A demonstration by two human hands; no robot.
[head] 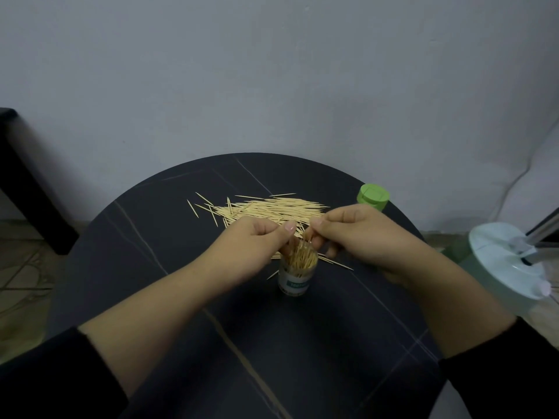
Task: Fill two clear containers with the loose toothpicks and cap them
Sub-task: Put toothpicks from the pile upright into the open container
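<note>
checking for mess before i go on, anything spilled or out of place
Loose toothpicks lie scattered on the table behind the open clear container, with a few strays at its base. The green cap sits upright; nothing looks damaged.

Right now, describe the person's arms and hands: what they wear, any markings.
The left hand and right hand are bare: no gloves, rings or watch in view, nails short. Both arms wear black long sleeves, the left sleeve and right sleeve pushed up toward the elbows, leaving the forearms uncovered.
</note>
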